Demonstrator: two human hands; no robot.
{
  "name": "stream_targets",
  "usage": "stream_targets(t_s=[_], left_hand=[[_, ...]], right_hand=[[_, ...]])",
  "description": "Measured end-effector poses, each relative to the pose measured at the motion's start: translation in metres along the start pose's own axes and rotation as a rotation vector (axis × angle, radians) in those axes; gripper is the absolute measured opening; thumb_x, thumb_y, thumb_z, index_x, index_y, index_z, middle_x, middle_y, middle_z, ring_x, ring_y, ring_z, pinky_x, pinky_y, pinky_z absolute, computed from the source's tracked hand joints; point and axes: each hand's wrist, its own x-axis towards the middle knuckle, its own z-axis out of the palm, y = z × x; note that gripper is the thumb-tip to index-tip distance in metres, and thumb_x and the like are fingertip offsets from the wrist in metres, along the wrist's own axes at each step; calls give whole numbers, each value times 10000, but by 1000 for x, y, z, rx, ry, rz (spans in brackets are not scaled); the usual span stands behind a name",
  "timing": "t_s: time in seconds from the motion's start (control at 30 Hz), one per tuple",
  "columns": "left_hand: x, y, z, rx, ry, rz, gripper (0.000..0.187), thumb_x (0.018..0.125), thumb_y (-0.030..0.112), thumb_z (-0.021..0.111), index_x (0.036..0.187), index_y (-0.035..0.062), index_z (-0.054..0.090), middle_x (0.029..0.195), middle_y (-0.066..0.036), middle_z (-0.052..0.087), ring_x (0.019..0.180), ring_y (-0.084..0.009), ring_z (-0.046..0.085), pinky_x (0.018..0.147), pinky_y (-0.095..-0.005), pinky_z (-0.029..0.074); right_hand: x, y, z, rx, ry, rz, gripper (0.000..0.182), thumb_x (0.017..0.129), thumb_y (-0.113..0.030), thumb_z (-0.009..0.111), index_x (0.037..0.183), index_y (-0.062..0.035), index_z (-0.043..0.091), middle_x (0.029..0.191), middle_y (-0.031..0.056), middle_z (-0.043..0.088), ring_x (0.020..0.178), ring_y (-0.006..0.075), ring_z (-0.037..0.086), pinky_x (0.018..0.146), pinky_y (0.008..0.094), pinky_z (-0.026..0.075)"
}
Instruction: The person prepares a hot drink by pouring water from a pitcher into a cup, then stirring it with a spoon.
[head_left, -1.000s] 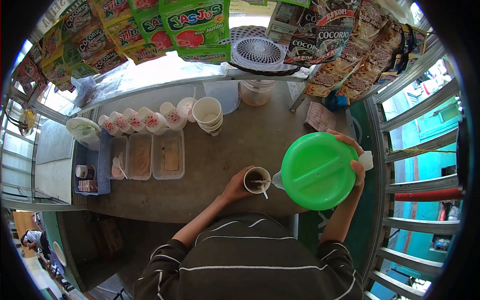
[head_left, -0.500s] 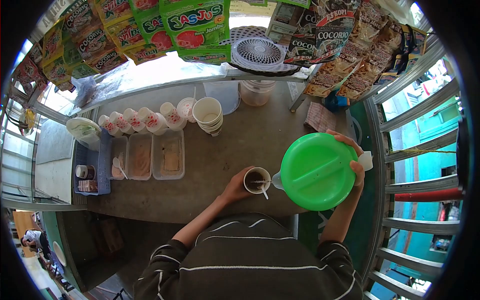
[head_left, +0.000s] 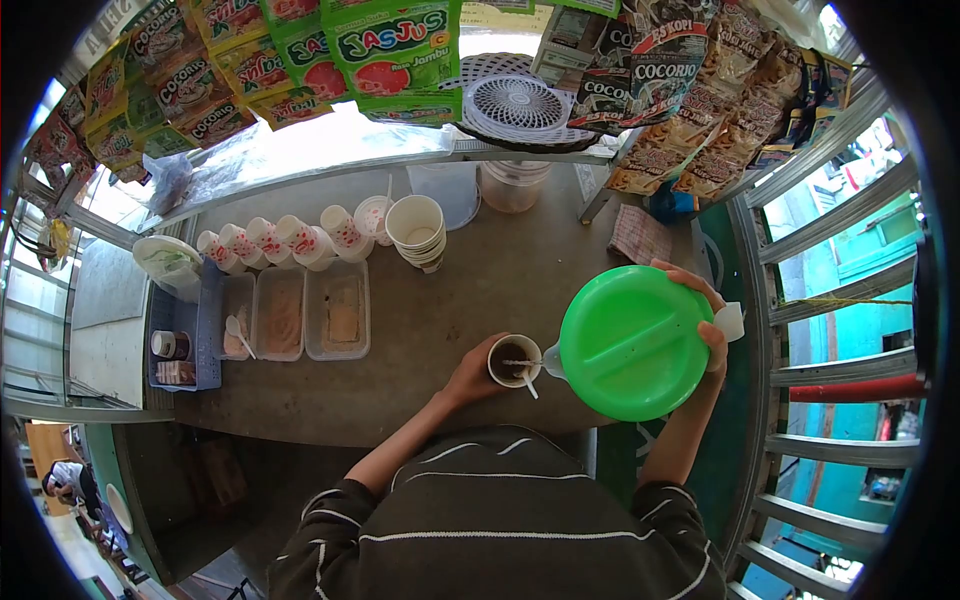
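My left hand (head_left: 468, 374) is wrapped round a white paper cup (head_left: 495, 352) with dark brown liquid in it. Against the cup's near rim leans a small white spoon (head_left: 531, 386). My right hand (head_left: 710, 318) grips the handle side of a pitcher with a round green lid (head_left: 635, 343). The pitcher tilts left, its spout (head_left: 552, 362) at the cup's right rim, and a thin clear stream runs into the cup. The lid hides most of the pitcher's body.
Beyond the hands stand stacked paper cups (head_left: 415, 228), a row of printed cups (head_left: 300, 236) and tubs of powder (head_left: 279, 315). A blue basket (head_left: 206, 330) sits left. A folded cloth (head_left: 641, 236) lies back right. Drink sachets (head_left: 395, 60) hang overhead; metal slats (head_left: 845, 370) border the right.
The stream from the spout into the cup continues. Both hands, the cup and the pitcher stay almost in place, with only a very slight shift of the pitcher to the left.
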Motion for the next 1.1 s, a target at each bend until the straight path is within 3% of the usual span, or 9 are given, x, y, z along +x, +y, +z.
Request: stream_targets(t_s=[1.1], left_hand=[[1, 4, -3, 23, -4, 33, 739, 630, 154, 844, 1261, 31, 481, 1199, -127, 575, 1119, -256, 572, 951, -351, 465]], right_hand=[[-1, 1, -2, 87, 17, -5, 751, 684, -436, 651, 1215, 83, 542, 1308, 265, 499, 1116, 319, 582, 955, 395, 460]])
